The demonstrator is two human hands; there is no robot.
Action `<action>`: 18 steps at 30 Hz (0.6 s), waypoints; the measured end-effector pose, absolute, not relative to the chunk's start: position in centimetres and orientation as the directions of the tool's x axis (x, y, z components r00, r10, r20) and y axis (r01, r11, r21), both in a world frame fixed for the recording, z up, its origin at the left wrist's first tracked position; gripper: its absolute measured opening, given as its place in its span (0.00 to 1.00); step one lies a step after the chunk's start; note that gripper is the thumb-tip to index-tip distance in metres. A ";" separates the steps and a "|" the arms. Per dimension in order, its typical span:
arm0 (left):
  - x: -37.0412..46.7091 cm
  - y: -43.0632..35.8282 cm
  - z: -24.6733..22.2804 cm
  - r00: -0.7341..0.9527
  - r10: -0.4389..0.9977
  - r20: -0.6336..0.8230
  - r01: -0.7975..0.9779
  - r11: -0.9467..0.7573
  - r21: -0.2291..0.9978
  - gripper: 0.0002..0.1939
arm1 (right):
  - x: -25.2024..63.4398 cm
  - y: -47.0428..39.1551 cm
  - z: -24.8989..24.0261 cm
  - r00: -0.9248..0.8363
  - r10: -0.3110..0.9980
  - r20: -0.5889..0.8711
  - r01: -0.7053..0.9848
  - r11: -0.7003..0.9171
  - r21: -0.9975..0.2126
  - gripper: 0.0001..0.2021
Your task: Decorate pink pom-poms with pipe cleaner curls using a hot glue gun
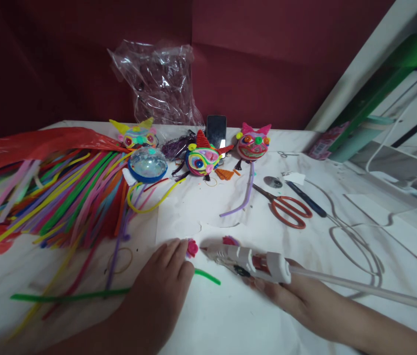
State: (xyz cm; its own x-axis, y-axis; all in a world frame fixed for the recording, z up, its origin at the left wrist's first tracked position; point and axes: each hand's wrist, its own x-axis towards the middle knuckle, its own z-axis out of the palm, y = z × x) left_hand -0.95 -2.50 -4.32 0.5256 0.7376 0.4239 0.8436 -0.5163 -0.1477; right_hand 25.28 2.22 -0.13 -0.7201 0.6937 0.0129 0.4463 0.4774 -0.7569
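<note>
My left hand (167, 276) is closed, its fingertips pinching a small pink and red curled piece (192, 248). In my right hand (285, 296) is a white glue gun (254, 261), with a long pale glue stick out of its back. The gun's nozzle points left, a short gap from the pink piece. Behind the gun lies a second small pink piece (231, 240), partly hidden. A green pipe cleaner (69, 297) runs beneath my left hand, and its end shows to the right of the fingers.
Colorful pipe cleaners (78, 197) fill the left side. At the back sit decorated animal heads (203, 158), a clear dome (148, 164), a phone (216, 129) and a plastic bag (164, 84). Red-handled scissors (289, 209), a dark-handled tool (306, 198) and a cable (360, 246) lie right.
</note>
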 end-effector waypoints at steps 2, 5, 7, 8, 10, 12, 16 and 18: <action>-1.0 -2.5 -4.2 0.531 0.732 0.427 0.840 -0.522 -0.150 0.15 | 25.4 2.2 -0.3 -0.719 0.695 0.013 0.457 0.487 -0.745 0.20; -1.1 -2.5 -4.1 0.539 0.722 0.434 0.835 -0.525 -0.164 0.15 | 25.5 2.2 -0.4 -0.696 0.718 -0.006 0.499 0.477 -0.724 0.18; -1.0 -2.5 -4.2 0.543 0.723 0.428 0.833 -0.527 -0.166 0.15 | 25.5 2.2 -0.4 -0.694 0.720 -0.012 0.507 0.477 -0.718 0.17; -1.0 -2.5 -4.4 0.536 0.723 0.437 0.837 -0.523 -0.160 0.16 | 25.5 2.2 -0.4 -0.700 0.714 -0.010 0.503 0.483 -0.717 0.18; -0.8 -2.6 -4.8 0.507 0.724 0.467 0.850 -0.509 -0.135 0.16 | 25.4 2.2 -0.3 -0.715 0.699 0.004 0.489 0.504 -0.712 0.18; -0.7 -2.6 -5.2 0.479 0.731 0.485 0.864 -0.491 -0.112 0.17 | 25.3 2.1 -0.2 -0.720 0.693 0.017 0.481 0.517 -0.708 0.18; -0.8 -2.6 -5.0 0.492 0.738 0.462 0.862 -0.487 -0.140 0.16 | 25.3 2.1 -0.3 -0.715 0.699 0.006 0.492 0.510 -0.706 0.18; -1.0 -2.5 -4.7 0.519 0.731 0.443 0.849 -0.503 -0.165 0.15 | 25.4 2.1 -0.4 -0.710 0.704 -0.009 0.502 0.496 -0.708 0.16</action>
